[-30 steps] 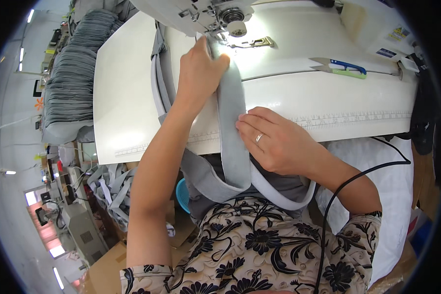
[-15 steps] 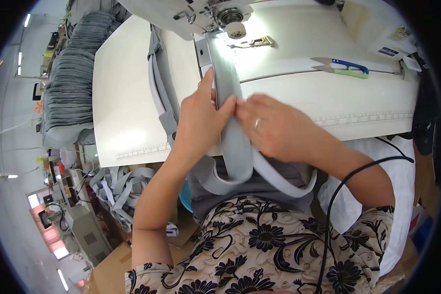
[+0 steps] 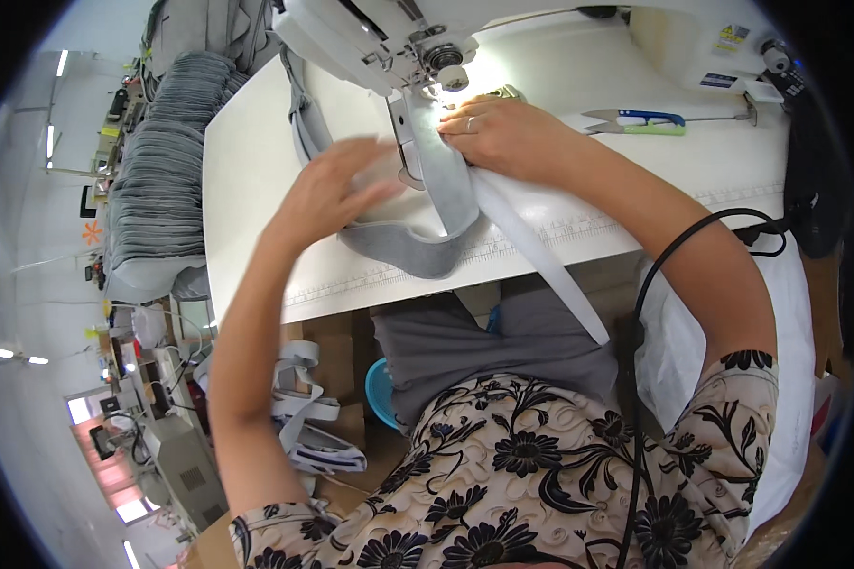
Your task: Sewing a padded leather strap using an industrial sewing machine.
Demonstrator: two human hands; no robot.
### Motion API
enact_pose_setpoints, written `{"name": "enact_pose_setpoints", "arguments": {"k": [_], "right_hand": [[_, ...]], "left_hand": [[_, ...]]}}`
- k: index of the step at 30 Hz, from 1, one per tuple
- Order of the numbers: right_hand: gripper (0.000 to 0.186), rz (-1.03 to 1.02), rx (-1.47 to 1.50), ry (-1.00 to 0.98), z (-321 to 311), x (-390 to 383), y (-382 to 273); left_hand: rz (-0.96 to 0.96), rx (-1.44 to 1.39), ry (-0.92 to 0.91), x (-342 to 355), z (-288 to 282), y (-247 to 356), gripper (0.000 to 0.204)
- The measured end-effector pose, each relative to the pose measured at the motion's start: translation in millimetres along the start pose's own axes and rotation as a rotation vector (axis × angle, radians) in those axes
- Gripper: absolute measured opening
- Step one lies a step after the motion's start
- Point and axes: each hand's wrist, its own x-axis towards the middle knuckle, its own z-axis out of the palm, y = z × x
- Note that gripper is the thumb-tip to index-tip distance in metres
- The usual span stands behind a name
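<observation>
A grey fabric strip [image 3: 449, 194] runs from beneath the sewing machine head [image 3: 427, 57] toward me, then bends left over the table's front part. My right hand [image 3: 512, 137] is close to the needle area, its bent fingers closed on the strip's right edge. From under that hand a white band [image 3: 541, 251] slants down past the table edge to my lap. My left hand [image 3: 337, 190], blurred by motion, is left of the strip with fingers apart and nothing visible in them. The strip's left end passes below this hand.
Blue-and-green thread snips [image 3: 640, 123] lie to the right on the white table [image 3: 256, 228]. A tall stack of folded grey fabric [image 3: 157, 180] stands at the left. Loose grey strips [image 3: 299, 398] hang below the table. A black cable [image 3: 640, 313] loops past my right arm.
My left hand has let go of the strip and moved left. My right hand has moved up toward the needle. The strip now bends across the table instead of hanging in my lap.
</observation>
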Motion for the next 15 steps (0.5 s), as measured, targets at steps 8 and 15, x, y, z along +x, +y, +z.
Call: {"name": "enact_pose_setpoints", "arguments": {"k": [8, 15], "right_hand": [[0.018, 0.205, -0.120, 0.054, -15.3, -13.9, -21.5], [0.035, 0.729, 1.000, -0.136, -11.3, -91.2, -148.8]], "left_hand": [[0.181, 0.426, -0.447, -115.4, -46.7, 88.3, 0.019], [0.088, 0.169, -0.473, -64.8, 24.2, 206.0, 0.014]]}}
